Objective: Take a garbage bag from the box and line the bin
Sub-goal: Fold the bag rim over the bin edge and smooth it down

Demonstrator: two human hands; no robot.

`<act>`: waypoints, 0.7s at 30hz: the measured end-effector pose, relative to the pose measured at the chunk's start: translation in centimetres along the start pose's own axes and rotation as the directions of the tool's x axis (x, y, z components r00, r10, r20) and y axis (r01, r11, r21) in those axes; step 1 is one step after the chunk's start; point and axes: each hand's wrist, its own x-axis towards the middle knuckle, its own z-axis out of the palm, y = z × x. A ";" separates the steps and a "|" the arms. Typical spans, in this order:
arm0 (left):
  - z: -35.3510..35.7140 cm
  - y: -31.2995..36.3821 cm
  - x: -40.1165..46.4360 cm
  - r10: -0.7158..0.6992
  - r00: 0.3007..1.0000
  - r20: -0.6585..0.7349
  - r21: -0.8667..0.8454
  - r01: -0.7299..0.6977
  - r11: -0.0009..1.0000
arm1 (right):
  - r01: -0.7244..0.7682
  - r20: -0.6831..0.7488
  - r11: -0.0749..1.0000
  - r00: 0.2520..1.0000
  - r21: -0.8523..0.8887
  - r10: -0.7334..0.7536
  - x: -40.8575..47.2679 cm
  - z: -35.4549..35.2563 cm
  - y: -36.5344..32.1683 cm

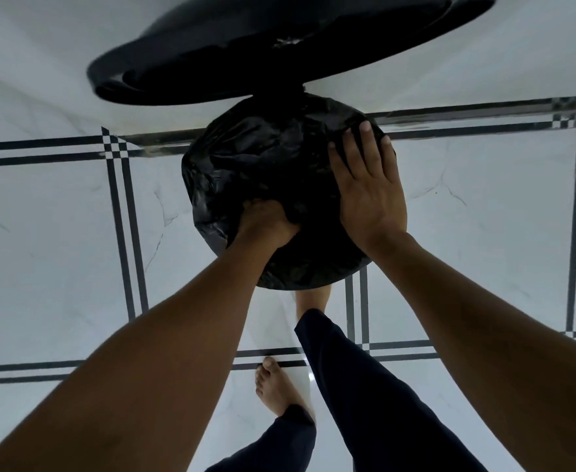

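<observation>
Two bare forearms reach up from 6 o'clock to one round bin (314,267), whose mouth is covered by one black garbage bag (262,158). At 7 o'clock on the rim the left hand (266,223) has its grip clenched on a fold of the plastic, while at 3 o'clock the right hand (368,189) lies flat with released fingers on the bag's edge. One open lid (262,49) stands at 12 o'clock; bare tiled floor (58,233) lies wide at 9 and 3 o'clock.
</observation>
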 end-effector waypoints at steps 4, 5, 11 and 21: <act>1.2 0.9 -1.1 0.110 0.924 -0.365 -0.061 -0.142 0.988 | -0.007 0.004 1.000 1.000 0.001 0.007 0.1 0.1 0.0; 1.6 1.1 -0.8 0.141 0.914 -0.380 -0.075 -0.183 0.980 | -0.008 0.004 1.000 1.000 -0.003 0.008 0.1 0.1 -0.1; 2.2 2.8 4.7 0.137 0.987 -0.078 -0.055 -0.142 0.988 | -0.018 -0.009 1.000 1.000 -0.023 0.018 0.1 0.5 -0.2; 2.0 2.6 6.0 -0.032 0.998 0.045 0.035 0.031 0.999 | -0.017 -0.038 1.000 0.999 -0.004 0.017 0.2 0.3 -0.3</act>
